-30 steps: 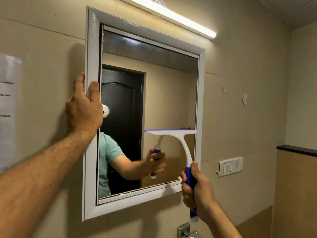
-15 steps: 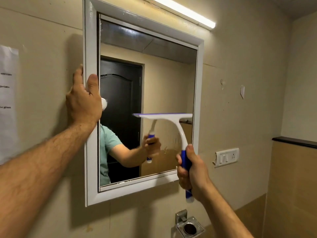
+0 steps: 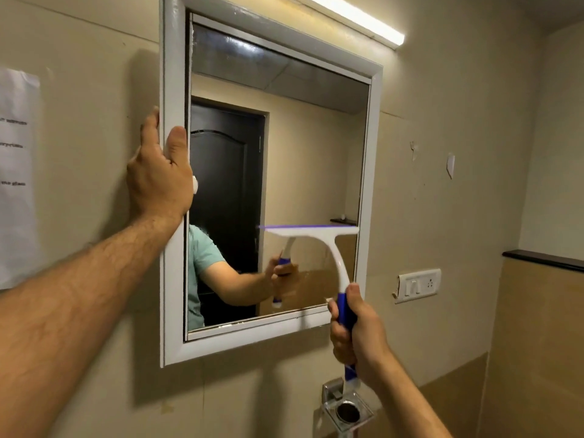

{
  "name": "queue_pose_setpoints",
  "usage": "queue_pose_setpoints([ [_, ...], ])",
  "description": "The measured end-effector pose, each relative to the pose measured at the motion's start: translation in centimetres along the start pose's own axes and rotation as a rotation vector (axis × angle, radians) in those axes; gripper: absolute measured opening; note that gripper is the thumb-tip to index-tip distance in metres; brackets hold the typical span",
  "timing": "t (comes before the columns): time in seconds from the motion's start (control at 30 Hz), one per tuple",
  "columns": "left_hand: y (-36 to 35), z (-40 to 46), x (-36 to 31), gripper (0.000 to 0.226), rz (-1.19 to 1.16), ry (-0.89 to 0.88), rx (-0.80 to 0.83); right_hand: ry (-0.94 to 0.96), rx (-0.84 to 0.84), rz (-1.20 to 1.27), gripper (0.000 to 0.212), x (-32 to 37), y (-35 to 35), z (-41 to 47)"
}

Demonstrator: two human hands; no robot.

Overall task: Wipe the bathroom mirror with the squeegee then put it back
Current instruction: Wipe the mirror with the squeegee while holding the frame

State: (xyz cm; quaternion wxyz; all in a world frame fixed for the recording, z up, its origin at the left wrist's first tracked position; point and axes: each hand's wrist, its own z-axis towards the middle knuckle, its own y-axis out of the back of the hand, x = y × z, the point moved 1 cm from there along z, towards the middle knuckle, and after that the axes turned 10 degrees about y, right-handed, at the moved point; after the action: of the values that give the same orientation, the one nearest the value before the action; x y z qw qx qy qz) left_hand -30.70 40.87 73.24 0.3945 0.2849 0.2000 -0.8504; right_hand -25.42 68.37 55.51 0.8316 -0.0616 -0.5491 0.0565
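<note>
A white-framed mirror (image 3: 172, 74) hangs on the beige wall. My left hand (image 3: 158, 175) grips the frame's left edge, thumb on the front. My right hand (image 3: 357, 330) is closed around the blue handle of a white squeegee (image 3: 319, 235). The squeegee's purple-edged blade lies level against the glass in the lower right part of the mirror, its right end next to the frame. The glass reflects a dark door, an arm and the squeegee.
A metal holder (image 3: 346, 409) is fixed to the wall below my right hand. A switch plate (image 3: 417, 284) sits right of the mirror, a tube light (image 3: 363, 22) above it, a paper sheet (image 3: 17, 172) at far left, a dark ledge (image 3: 543, 259) at right.
The squeegee blade rose on the glass from one second ago, then shifted right and slightly down toward the frame. My left hand kept its hold on the frame.
</note>
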Motion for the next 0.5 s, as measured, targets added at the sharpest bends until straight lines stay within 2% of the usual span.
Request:
queue_pose_setpoints([
  [0.17, 0.1, -0.5, 0.4, 0.055, 0.016, 0.029, -0.011, 0.003, -0.009, 0.012, 0.059, 1.8, -0.4, 1.4],
  [0.37, 0.2, -0.6, 0.6, 0.054, 0.000, 0.003, -0.008, -0.155, -0.029, -0.011, 0.058, -3.8, 1.8, -2.5],
  [0.5, 0.2, -0.7, 0.7, 0.056, -0.015, 0.011, 0.002, -0.084, -0.019, -0.054, 0.057, -2.8, 2.3, -2.1],
])
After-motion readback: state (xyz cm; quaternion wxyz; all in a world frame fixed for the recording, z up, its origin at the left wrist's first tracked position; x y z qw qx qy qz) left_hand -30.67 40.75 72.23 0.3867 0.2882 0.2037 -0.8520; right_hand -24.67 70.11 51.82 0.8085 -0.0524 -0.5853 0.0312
